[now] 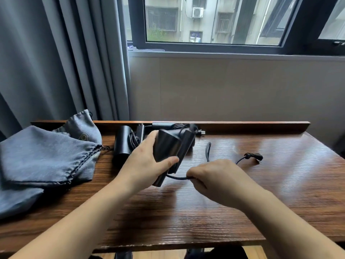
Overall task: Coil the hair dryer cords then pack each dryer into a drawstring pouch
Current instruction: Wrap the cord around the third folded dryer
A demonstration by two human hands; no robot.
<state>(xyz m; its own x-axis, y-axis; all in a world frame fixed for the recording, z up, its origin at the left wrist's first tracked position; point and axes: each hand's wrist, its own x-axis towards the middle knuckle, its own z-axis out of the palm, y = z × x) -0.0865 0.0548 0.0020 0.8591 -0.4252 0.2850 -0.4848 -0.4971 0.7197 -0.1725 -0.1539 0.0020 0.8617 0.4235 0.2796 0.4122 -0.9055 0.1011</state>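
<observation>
My left hand (144, 161) grips a black hair dryer (169, 146) by its barrel, lifted a little above the wooden table (242, 193). Its black cord (177, 177) leaves the folded handle and runs into my right hand (214, 176), which pinches it. The cord goes on to the right and ends in a plug (254, 157) lying on the table. A second black dryer (122, 144) lies behind my left hand with its cord bundled beside it. Grey-blue drawstring pouches (46, 156) lie in a heap at the left.
More black dryer parts and a plug (202, 132) lie along the raised back rail (252, 125) of the table. Grey curtains (56, 62) hang at the left, a window is behind. The table's front edge (168, 244) is close to me.
</observation>
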